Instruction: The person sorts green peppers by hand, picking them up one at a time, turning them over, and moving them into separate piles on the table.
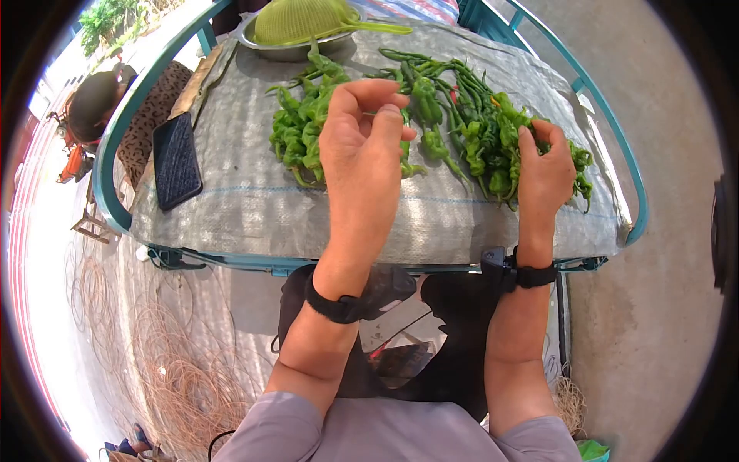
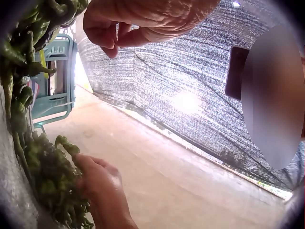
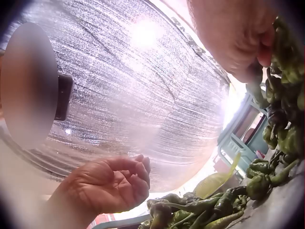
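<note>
My right hand [image 1: 548, 173] is at the right heap of green peppers [image 1: 493, 150], thumb and fingers pinching a pepper. That green pepper [image 3: 257, 86] shows below the fingers in the right wrist view, and a pepper [image 2: 66, 145] stands at the fingertips in the left wrist view. Raised in front of the left heap of wrinkled light green peppers [image 1: 308, 131], my left hand [image 1: 363, 135] has its fingers loosely curled with nothing seen in them. Between the heaps lie several single peppers [image 1: 427, 100]. Long thin peppers [image 1: 469, 85] lie behind the right heap.
A woven sheet [image 1: 254, 223] covers the cart bed, framed by a teal rail [image 1: 635, 177]. A black phone [image 1: 177, 162] lies at the left. At the back, a yellow-green strainer [image 1: 300, 21] sits in a metal bowl [image 1: 289, 52]. A person [image 1: 100, 108] is beyond the left rail.
</note>
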Demonstrator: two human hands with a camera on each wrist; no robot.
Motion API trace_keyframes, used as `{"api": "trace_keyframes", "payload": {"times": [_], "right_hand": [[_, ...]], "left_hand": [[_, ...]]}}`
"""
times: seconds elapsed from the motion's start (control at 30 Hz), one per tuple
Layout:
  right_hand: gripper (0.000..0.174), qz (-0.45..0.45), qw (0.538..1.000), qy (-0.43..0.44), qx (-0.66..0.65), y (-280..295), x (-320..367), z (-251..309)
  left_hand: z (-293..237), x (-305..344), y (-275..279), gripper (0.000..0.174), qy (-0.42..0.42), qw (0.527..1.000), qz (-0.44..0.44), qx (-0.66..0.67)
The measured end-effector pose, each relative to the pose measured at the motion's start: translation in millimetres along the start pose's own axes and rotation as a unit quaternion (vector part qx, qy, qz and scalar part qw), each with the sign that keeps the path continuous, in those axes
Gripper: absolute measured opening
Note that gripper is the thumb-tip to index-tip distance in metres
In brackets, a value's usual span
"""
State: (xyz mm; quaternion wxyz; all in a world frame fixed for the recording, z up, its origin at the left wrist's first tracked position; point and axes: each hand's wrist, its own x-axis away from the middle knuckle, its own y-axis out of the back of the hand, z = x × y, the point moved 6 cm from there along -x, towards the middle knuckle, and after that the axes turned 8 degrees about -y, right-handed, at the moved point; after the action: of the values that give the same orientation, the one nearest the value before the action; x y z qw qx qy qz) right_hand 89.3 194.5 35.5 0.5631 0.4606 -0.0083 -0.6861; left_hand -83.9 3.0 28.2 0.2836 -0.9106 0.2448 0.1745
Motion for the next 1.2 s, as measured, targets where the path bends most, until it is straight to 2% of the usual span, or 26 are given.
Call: {"api": "trace_keyframes", "payload": {"times": [0.2, 0.3, 0.33, 0.57, 0.67, 0.77, 0.97, 1.07, 1.2], "right_hand": [[0.022, 0.062, 0.992, -0.031, -0.105, -12, 11, 22], [0.021, 0.120, 0.989, 0.000, -0.087, -18, 24, 40], [0.019, 0.099, 0.990, 0.069, -0.071, -18, 29, 46], [0.020, 0.187, 0.976, 0.111, 0.030, -30, 51, 46], [0.022, 0.232, 0.967, 0.080, 0.069, -34, 58, 45], [0.022, 0.227, 0.968, 0.018, 0.107, -32, 54, 38], [0.025, 0.230, 0.951, 0.081, 0.190, -36, 56, 27], [0.026, 0.245, 0.956, 0.045, 0.155, -32, 55, 33], [0.018, 0.205, 0.976, 0.053, 0.053, -27, 52, 49]], "left_hand": [[1, -1, 0, 0.019, -0.002, 1.000, -0.005, 0.005], [0, 0, 1, 0.018, -0.003, 1.000, -0.003, 0.005], [0, 0, 1, 0.018, -0.003, 1.000, -0.004, 0.006], [-2, -3, 6, 0.017, -0.006, 1.000, -0.016, 0.015], [-3, -2, 5, 0.018, -0.004, 1.000, -0.012, 0.016], [-3, -2, 7, 0.018, 0.000, 1.000, -0.015, 0.013], [-4, -4, 9, 0.017, 0.007, 1.000, -0.018, 0.009], [-4, -3, 8, 0.017, 0.010, 1.000, -0.012, 0.012], [-5, -4, 8, 0.017, 0.004, 1.000, -0.011, 0.019]]}}
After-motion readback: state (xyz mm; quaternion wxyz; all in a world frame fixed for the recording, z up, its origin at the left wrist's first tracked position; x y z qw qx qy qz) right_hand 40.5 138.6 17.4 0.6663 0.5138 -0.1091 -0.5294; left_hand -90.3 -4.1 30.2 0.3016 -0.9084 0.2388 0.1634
